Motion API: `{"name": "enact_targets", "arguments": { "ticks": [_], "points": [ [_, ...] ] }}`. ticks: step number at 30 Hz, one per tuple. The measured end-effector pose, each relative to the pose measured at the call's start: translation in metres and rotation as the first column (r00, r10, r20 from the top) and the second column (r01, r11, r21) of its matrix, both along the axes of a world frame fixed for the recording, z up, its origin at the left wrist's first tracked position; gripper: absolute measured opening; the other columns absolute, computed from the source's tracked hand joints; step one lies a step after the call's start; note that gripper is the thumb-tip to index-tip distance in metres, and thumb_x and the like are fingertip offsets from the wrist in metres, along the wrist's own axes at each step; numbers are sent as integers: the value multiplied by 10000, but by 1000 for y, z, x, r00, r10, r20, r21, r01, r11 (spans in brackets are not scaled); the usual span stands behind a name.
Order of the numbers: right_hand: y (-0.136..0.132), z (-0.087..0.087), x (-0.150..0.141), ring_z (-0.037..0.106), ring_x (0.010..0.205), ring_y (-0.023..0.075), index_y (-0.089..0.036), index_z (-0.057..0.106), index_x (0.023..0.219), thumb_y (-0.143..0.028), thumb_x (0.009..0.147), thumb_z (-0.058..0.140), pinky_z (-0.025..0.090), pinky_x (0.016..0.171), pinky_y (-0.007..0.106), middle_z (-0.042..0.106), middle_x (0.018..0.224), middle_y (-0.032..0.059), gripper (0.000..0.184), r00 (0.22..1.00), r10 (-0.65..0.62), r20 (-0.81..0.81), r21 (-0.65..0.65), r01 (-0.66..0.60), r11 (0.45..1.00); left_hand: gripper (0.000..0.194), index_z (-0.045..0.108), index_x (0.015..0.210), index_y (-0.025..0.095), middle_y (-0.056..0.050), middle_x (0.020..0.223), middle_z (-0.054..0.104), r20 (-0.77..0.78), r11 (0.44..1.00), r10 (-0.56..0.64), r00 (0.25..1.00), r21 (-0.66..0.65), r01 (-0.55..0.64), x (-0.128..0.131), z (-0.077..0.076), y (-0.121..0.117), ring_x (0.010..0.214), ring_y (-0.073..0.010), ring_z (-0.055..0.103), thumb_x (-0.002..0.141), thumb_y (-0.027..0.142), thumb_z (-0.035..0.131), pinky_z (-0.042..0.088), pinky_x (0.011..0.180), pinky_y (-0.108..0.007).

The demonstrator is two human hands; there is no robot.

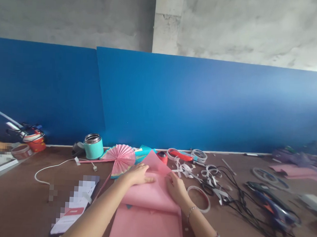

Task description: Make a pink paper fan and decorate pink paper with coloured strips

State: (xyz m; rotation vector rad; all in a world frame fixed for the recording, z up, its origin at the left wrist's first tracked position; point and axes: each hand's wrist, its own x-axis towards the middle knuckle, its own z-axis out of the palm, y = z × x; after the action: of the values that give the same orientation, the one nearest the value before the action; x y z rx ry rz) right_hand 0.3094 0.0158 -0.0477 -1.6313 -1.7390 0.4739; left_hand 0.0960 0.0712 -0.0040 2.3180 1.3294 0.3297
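Observation:
A sheet of pink paper (152, 225) lies on the brown table in front of me, its far part folded over toward me and its top corner pointing away. My left hand (140, 175) rests flat on the folded part, fingers stretched out. At the fold's right edge, my right hand (175, 185) has its fingers curled in against the paper; the fingertips are partly hidden. Just beyond my left hand is a pleated pink paper fan (121, 157) with a blue and yellow border. A roll of tape (200, 199) lies beside my right wrist.
A phone (75, 210) and a white cable (45, 165) lie to the left. Behind them stands a turquoise open-topped container (93, 146). White paper strips (186, 169), black cables (241, 198) and a dark blue tool (272, 207) cover the right side. A blue partition (202, 103) borders the back.

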Motion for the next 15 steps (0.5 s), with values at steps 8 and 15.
{"name": "enact_targets", "arguments": {
  "ticks": [8, 15],
  "points": [
    [-2, 4, 1, 526, 622, 176, -197, 558, 755, -357, 822, 420, 373, 580, 261, 589, 654, 19, 222, 988, -57, -142, 59, 66, 996, 352, 575, 607, 178, 23, 555, 533, 167, 996, 86, 982, -47, -79, 7, 5, 7, 555, -160, 514, 592, 517, 669, 318, 503, -228],
    [-16, 15, 11, 543, 1042, 234, -239, 549, 1181, -572, 750, 599, 428, 849, 325, 589, 1195, 77, 547, 639, 56, -767, 12, -72, 997, 360, 391, 550, 196, 71, 544, 289, 464, 964, 205, 862, 56, -260, -24, 24, -28, 532, -95, 327, 768, 462, 496, 230, 508, -213]
  ]
}}
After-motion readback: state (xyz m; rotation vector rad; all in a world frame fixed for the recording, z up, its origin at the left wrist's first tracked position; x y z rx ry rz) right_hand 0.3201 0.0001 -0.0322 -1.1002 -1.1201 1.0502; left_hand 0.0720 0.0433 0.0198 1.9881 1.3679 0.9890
